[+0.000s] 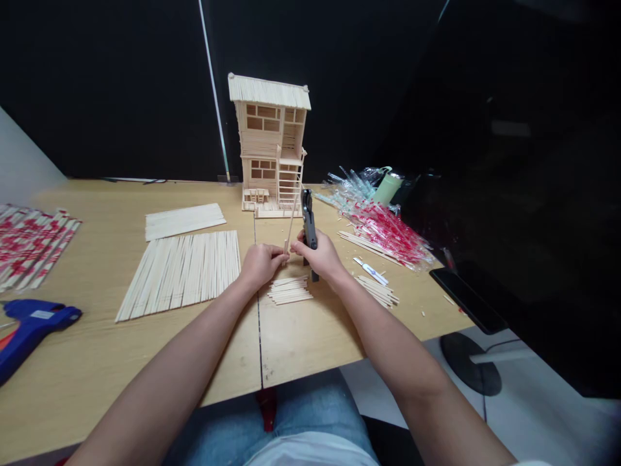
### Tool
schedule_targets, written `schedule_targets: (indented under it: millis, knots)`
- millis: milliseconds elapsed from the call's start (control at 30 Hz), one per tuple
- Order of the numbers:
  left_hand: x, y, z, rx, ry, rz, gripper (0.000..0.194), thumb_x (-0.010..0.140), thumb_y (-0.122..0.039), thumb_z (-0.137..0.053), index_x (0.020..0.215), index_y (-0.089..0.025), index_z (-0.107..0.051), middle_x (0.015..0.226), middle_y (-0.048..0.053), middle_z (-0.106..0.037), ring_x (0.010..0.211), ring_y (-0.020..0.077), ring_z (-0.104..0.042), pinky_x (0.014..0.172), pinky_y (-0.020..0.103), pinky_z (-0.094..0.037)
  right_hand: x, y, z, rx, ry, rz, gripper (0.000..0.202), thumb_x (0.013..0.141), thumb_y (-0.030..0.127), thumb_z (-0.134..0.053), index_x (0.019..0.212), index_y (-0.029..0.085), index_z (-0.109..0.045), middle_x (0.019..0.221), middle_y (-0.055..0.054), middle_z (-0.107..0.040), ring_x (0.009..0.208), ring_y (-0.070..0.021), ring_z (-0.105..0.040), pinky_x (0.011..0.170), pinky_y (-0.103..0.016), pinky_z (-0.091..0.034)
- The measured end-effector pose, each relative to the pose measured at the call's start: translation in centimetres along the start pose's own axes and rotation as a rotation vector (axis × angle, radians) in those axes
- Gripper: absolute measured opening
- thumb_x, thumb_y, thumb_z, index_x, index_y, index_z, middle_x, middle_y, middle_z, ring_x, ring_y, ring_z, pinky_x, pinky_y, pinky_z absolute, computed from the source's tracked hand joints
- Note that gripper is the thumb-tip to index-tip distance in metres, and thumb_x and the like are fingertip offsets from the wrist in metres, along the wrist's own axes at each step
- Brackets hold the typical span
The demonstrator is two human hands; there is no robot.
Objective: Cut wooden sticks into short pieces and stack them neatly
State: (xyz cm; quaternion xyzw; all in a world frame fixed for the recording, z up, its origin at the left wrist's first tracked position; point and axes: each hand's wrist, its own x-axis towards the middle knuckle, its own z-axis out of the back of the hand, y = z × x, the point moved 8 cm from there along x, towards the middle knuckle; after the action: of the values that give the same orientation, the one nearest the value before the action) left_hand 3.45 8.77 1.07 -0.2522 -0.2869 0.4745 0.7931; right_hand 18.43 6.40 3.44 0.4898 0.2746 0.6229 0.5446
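Observation:
My left hand (264, 264) is closed, its thumb and fingertips pinching a short wooden stick (286, 244) upright. Close beside it, my right hand (321, 254) is wrapped round a dark pliers-like tool (309, 223), whose black head points away from me. A long thin stick (292, 219) slants up from between the two hands; the right fingertips appear to touch its lower end. Just below the hands lies a small pile of short cut sticks (290, 290). The inner sides of the fingers are partly hidden.
A two-storey stick house (272, 139) stands at the back. Stick panels (187, 268) lie left, near a blue glue gun (39, 323). To the right are red wrappers (388, 230), a craft knife (371, 271), more cut sticks (378, 292) and a phone (468, 301) at the edge.

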Motion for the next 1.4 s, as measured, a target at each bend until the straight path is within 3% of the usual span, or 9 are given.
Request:
schedule_targets:
  millis: [233,333,567,700,1067,1400]
  knots:
    - [-0.7,-1.1,1.9,0.179,0.060,0.005,0.022,0.086,-0.031,-0.061,0.081,-0.020,-0.080,0.076,0.009,-0.076,0.067,0.0219,-0.065,0.062,0.031,-0.038,-1.8,1.5,2.0,-0.429,0.209,-0.102,0.033,0.083,0.054,-0.064,0.077,0.021,-0.060,0.072,-0.004,-0.067,0.066,-0.0206,-0.060,0.059,-0.029,-0.037]
    - [-0.9,-1.7,2.5,0.267,0.064,0.031,0.022,0.086,-0.029,-0.061,0.079,-0.019,-0.079,0.075,0.012,-0.075,0.067,0.0235,-0.064,0.061,0.032,-0.037,-2.8,2.0,2.2,-0.529,0.233,-0.093,0.036,0.083,0.057,-0.065,0.076,0.021,-0.060,0.074,-0.006,-0.069,0.064,-0.0214,-0.059,0.055,-0.029,-0.034]
    - [-1.3,-2.4,2.3,0.424,0.090,0.024,0.021,0.085,-0.024,-0.060,0.083,-0.019,-0.080,0.078,0.015,-0.074,0.070,0.0267,-0.066,0.064,0.033,-0.041,-3.9,1.9,0.8,-0.658,0.328,-0.102,0.043,0.081,0.064,-0.065,0.072,0.023,-0.056,0.068,-0.007,-0.067,0.057,-0.0218,-0.056,0.052,-0.030,-0.029]
    - [-1.6,-2.3,2.2,0.506,0.139,0.052,0.022,0.086,-0.024,-0.059,0.086,-0.016,-0.079,0.084,0.018,-0.074,0.078,0.0305,-0.068,0.066,0.034,-0.044,-4.2,2.4,0.2,-0.760,0.377,-0.102,0.046,0.082,0.068,-0.062,0.079,0.022,-0.058,0.078,-0.011,-0.070,0.063,-0.0244,-0.061,0.053,-0.030,-0.030]
    - [-2.3,-2.9,2.7,0.699,0.201,0.073,0.026,0.087,-0.016,-0.050,0.090,-0.015,-0.076,0.091,0.017,-0.074,0.088,0.0286,-0.070,0.072,0.033,-0.049,-4.8,2.2,-0.8,-1.018,0.397,-0.142,0.039,0.093,0.054,-0.055,0.097,0.018,-0.066,0.092,-0.014,-0.073,0.081,-0.0277,-0.069,0.065,-0.030,-0.043]
    - [-2.4,-3.3,1.6,0.720,0.207,0.046,0.026,0.082,-0.011,-0.050,0.087,-0.016,-0.075,0.087,0.016,-0.074,0.086,0.0297,-0.071,0.072,0.035,-0.051,-5.2,0.0,-0.4,-1.018,0.372,-0.141,0.026,0.095,0.038,-0.054,0.098,0.017,-0.068,0.091,-0.016,-0.074,0.080,-0.0278,-0.070,0.066,-0.030,-0.043]
